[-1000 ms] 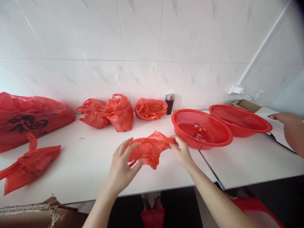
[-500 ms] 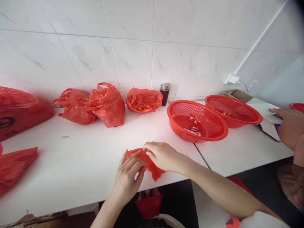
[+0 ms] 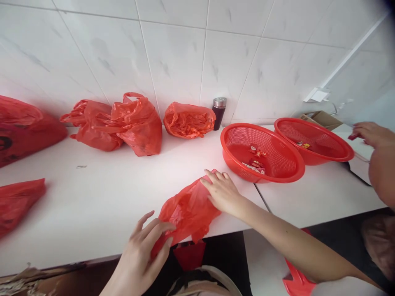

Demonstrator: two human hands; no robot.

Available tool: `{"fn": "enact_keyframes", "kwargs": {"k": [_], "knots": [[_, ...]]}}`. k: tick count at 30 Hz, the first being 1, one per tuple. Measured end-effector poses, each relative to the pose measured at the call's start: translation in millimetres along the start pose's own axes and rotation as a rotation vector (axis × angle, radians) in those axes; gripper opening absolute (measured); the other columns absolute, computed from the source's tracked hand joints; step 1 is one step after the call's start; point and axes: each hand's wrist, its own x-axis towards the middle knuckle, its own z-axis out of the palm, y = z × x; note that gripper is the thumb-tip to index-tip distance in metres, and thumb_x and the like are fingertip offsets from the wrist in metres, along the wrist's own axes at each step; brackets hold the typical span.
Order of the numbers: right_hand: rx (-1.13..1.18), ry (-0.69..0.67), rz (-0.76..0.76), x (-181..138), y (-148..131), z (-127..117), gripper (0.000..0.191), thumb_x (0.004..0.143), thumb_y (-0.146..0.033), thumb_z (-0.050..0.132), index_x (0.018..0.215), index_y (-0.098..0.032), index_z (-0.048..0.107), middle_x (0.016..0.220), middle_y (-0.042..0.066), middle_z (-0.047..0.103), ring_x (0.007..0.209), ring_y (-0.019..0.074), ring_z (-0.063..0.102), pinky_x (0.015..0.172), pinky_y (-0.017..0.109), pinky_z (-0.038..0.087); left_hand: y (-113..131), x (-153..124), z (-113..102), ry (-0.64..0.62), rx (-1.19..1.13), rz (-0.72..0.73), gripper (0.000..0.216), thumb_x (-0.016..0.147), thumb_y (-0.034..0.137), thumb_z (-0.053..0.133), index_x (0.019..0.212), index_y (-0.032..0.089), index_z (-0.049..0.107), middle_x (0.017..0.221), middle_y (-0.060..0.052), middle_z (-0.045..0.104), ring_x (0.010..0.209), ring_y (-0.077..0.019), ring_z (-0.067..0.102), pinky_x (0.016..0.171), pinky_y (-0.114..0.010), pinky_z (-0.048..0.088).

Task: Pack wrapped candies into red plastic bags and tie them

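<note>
A thin red plastic bag (image 3: 188, 209) is stretched out at the front edge of the white table (image 3: 114, 197). My left hand (image 3: 145, 242) grips its near left end, thumb and fingers closed on the film. At the far right end of the bag, my right hand (image 3: 222, 191) pinches the plastic, with its fingertips partly over the edge. Just beyond my right hand stands a red perforated basket (image 3: 228, 158) with several small red and white packets (image 3: 257, 152) in it.
A second red basket (image 3: 345, 158) stands to the right, near a co-worker's hand (image 3: 370, 133). Along the wall are filled red bags (image 3: 138, 127), an open bag of crumpled plastic (image 3: 189, 119) and a dark flask (image 3: 219, 113). More red bags (image 3: 27, 127) lie at the left.
My hands have moved apart, left hand nearer and leftward, right hand farther and rightward. The bunched bag has been spread out between them. The co-worker's hand has lifted.
</note>
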Motion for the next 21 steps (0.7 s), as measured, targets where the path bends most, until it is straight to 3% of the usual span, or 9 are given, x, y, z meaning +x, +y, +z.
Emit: {"fn": "enact_keyframes", "kwargs": {"k": [2,4,6,8,10,12,15,18,21], "knots": [[0.067,0.159,-0.053,-2,-14,-9,0.03,0.093,-0.023,0.051,0.121,-0.019,0.062,0.132,0.015,0.057,0.111,0.0309,0.055,0.091,0.047,0.041,0,11,4,0.01,0.059,-0.015,0.026,0.091,0.016,0.052,0.114,0.027,0.054,0.098,0.001,0.07,0.088,-0.0148,0.066,0.114,-0.041,0.027],[0.151,0.226,-0.148,-4,-30,-12,0.024,0.098,-0.024,0.044,0.11,-0.02,0.065,0.111,0.01,0.065,0.099,0.0246,0.058,0.087,0.042,0.042,-2,20,10,0.037,0.101,-0.016,0.022,0.094,0.019,0.05,0.113,0.028,0.057,0.097,0.002,0.071,0.087,-0.0143,0.067,0.112,-0.042,0.028],[0.176,0.139,-0.228,-6,-42,-7,0.022,0.096,-0.018,0.043,0.102,-0.018,0.065,0.097,0.008,0.067,0.09,0.0223,0.06,0.082,0.038,0.045,-6,25,18,0.045,0.123,-0.03,0.021,0.096,0.023,0.048,0.111,0.028,0.061,0.097,0.002,0.073,0.085,-0.0142,0.068,0.112,-0.043,0.027],[0.129,-0.052,-0.24,-8,-45,1,0.018,0.091,-0.014,0.048,0.1,-0.014,0.064,0.092,0.009,0.067,0.086,0.0241,0.062,0.078,0.039,0.047,-9,27,25,-0.005,0.133,-0.097,0.025,0.097,0.029,0.045,0.115,0.028,0.063,0.102,0.0,0.074,0.089,-0.0162,0.07,0.113,-0.045,0.026],[0.083,-0.25,-0.235,-11,-42,6,0.02,0.087,-0.022,0.057,0.103,-0.012,0.065,0.096,0.013,0.066,0.088,0.0288,0.063,0.079,0.043,0.049,-12,28,30,-0.156,0.151,-0.232,0.032,0.098,0.036,0.041,0.118,0.03,0.066,0.104,-0.002,0.076,0.091,-0.0201,0.071,0.113,-0.05,0.024],[0.066,-0.389,-0.234,-15,-36,5,0.039,0.082,-0.036,0.067,0.114,-0.014,0.064,0.113,0.017,0.062,0.099,0.0363,0.062,0.082,0.05,0.05,-16,29,28,-0.355,0.2,-0.4,0.037,0.098,0.041,0.04,0.12,0.031,0.068,0.095,-0.004,0.078,0.089,-0.0247,0.072,0.11,-0.055,0.026],[0.014,-0.431,-0.183,-17,-22,-5,0.069,0.074,-0.039,0.077,0.135,-0.017,0.053,0.142,0.022,0.045,0.119,0.0459,0.052,0.088,0.057,0.048,-28,32,16,-0.487,0.341,-0.556,0.044,0.094,0.042,0.046,0.131,0.027,0.063,0.086,-0.007,0.078,0.088,-0.0295,0.072,0.103,-0.055,0.033],[0.025,-0.319,-0.115,-13,-6,-23,0.072,0.075,-0.026,0.077,0.139,-0.012,0.05,0.147,0.026,0.039,0.128,0.0436,0.045,0.094,0.052,0.048,-46,36,2,-0.398,0.41,-0.547,0.052,0.09,0.04,0.047,0.14,0.027,0.054,0.085,-0.006,0.077,0.085,-0.0294,0.071,0.097,-0.052,0.04],[0.359,-0.234,-0.147,-13,18,-51,0.057,0.081,-0.028,0.073,0.134,-0.02,0.056,0.138,0.015,0.055,0.121,0.0306,0.056,0.097,0.042,0.049,-62,39,-2,-0.21,0.381,-0.376,0.053,0.089,0.043,0.048,0.141,0.035,0.051,0.086,-0.003,0.074,0.082,-0.0264,0.07,0.086,-0.045,0.048]]}}
